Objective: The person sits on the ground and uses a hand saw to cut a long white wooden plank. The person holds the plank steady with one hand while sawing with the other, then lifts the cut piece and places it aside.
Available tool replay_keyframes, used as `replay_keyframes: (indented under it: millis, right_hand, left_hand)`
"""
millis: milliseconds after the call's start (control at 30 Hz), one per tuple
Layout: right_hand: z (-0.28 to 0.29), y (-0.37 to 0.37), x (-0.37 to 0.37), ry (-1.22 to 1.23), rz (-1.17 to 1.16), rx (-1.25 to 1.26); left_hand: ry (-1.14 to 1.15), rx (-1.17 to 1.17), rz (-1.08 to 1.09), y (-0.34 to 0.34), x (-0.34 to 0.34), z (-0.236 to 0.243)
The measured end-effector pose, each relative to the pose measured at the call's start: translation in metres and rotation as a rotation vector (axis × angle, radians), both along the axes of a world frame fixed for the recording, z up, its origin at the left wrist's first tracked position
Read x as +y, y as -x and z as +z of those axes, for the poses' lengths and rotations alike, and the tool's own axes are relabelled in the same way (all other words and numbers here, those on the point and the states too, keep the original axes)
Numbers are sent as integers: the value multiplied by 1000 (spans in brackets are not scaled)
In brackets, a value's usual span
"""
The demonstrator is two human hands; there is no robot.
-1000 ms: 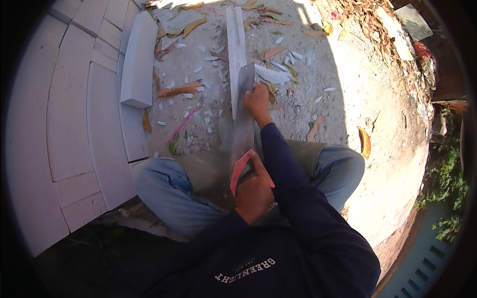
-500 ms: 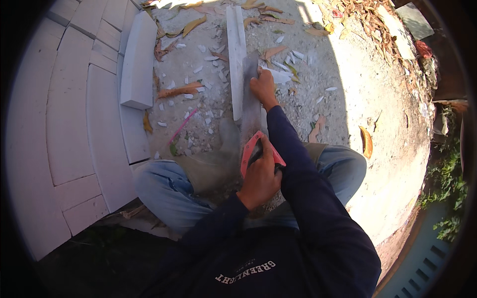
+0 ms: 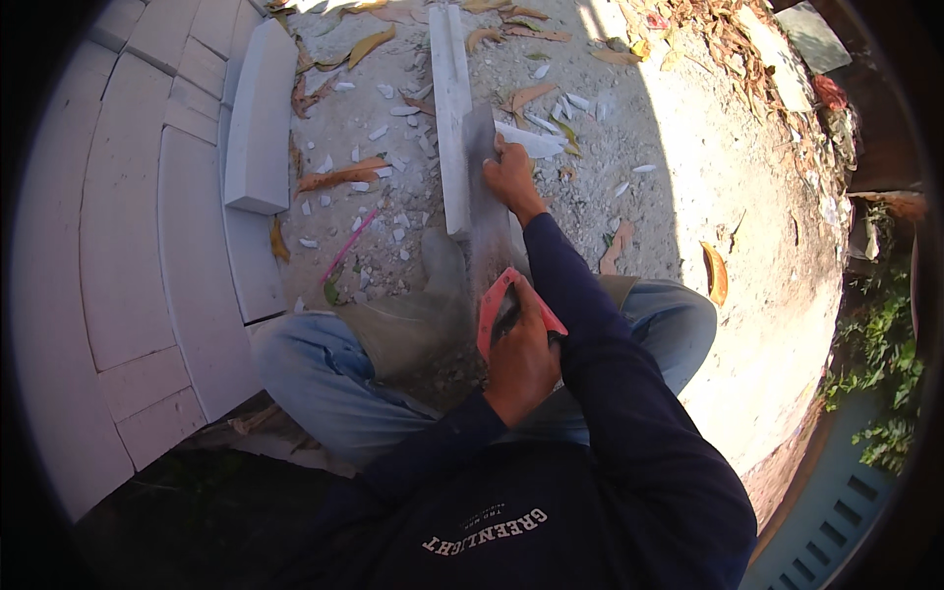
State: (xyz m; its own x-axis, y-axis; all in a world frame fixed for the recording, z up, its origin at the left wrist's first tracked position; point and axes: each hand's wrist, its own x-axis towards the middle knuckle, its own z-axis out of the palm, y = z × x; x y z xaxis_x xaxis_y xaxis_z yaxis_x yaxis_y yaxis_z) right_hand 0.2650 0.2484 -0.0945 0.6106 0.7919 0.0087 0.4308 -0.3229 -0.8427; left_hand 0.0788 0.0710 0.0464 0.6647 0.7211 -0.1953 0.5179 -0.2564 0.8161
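Observation:
My left hand [image 3: 523, 359] is closed around the red and black handle of a handsaw [image 3: 487, 216]. Its grey blade points away from me. Near the far end of the blade, my right hand [image 3: 513, 179] grips its right-hand edge with the fingertips. Along the blade's left side lies a long, narrow white block strip [image 3: 447, 108], its near end close to the middle of the blade. The blade hides part of what is under it. A white offcut [image 3: 531, 140] shows just beyond my right hand. The lower blade looks blurred.
Stacked white blocks [image 3: 128, 216] fill the left side, with one block [image 3: 261, 118] lying on their edge. White chips, dry leaves [image 3: 344, 175] and a pink straw-like stick [image 3: 351, 244] litter the ground. My jeans-clad knees flank the saw. Green plants [image 3: 885, 364] grow at the right.
The ground, blocks and strip sit slightly further left in the picture. My left wrist has shifted a little to the right; both hands keep their hold on the saw.

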Motion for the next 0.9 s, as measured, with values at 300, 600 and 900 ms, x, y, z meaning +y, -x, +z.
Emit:
replay_keyframes:
  millis: [300, 600, 900]
  right_hand:
    - [-33, -22, 1, -81, -13, -26]
    - [-58, -16, -13, -126, 1, -104]
    - [-24, 15, -16, -124, -88, 517]
  left_hand:
    - [121, -36, -57, -7, -6, 6]
    - [200, -6, -90, 8, -20, 3]
    - [105, 340, -234, 14, -3, 14]
